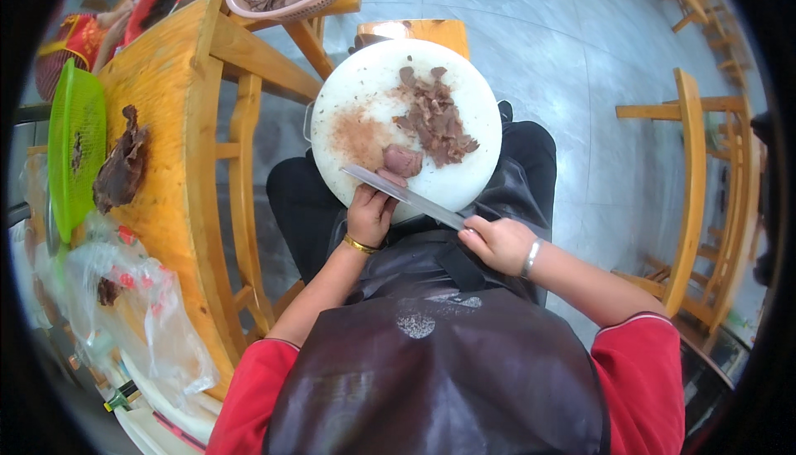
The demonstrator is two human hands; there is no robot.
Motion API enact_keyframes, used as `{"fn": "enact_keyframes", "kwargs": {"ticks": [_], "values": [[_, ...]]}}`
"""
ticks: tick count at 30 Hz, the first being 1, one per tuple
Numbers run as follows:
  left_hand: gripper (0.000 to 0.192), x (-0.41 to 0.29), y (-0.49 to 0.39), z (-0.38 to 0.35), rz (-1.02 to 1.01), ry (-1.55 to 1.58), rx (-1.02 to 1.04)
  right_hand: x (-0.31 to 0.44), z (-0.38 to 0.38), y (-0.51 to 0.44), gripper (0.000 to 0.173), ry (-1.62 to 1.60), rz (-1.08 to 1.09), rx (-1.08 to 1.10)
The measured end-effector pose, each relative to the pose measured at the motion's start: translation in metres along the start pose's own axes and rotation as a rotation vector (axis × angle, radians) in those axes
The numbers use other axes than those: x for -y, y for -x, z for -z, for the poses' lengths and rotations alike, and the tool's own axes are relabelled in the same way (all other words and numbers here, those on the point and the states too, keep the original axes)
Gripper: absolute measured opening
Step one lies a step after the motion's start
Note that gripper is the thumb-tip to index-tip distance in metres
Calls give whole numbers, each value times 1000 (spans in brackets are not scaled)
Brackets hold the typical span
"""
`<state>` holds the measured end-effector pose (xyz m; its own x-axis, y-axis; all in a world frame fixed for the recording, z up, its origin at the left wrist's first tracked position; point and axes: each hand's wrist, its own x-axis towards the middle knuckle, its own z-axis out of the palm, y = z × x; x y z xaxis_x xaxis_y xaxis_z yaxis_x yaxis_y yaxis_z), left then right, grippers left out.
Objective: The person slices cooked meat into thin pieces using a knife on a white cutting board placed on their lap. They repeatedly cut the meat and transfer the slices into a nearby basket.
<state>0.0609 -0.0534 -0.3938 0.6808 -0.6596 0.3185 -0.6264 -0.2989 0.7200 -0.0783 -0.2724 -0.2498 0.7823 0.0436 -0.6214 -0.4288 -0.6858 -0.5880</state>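
A round white cutting board (348,91) lies across my lap. My right hand (497,243) grips the handle of a long-bladed knife (410,197), whose blade slants up to the left over the board's near part. Bunched fingers of my left hand (370,212) hold a piece of cooked meat (390,177) at the blade; the blade and fingers hide much of it. Just beyond lies a thicker chunk of meat (403,161) with a pinkish cut face. Thin brown meat slices (438,122) are heaped on the board's right half, and reddish-brown crumbs spread over its left.
On the wooden table (168,113) at left are a large piece of dark meat (123,166), a green mesh basket (78,150) and a clear plastic bag (143,305). A pink basket (292,10) holds many slices. Another person's arm (111,32) reaches to a red basin (165,1). Wooden chairs (687,187) stand right.
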Motion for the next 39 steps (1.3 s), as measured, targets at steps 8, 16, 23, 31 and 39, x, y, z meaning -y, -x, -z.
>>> {"fn": "enact_keyframes", "kwargs": {"ticks": [8,16,23,31,39], "values": [[25,-1,-4,2,9,-19,-1,-4,-1,-27,40,-14,-5,18],[23,-10,-5,7,35,-28,-9,15,-42,-134,44,-64,115,-127],[19,-16,-9,12,5,-28,3,-21,-17,-75,40,-496,-18,-7],[39,-2,-84,-6,281,-429,440,-70,-59,14,31,-901,-81,-442],[21,24,-91,10,541,180,431,-84,-70,10,37,-1008,-32,-468]]}}
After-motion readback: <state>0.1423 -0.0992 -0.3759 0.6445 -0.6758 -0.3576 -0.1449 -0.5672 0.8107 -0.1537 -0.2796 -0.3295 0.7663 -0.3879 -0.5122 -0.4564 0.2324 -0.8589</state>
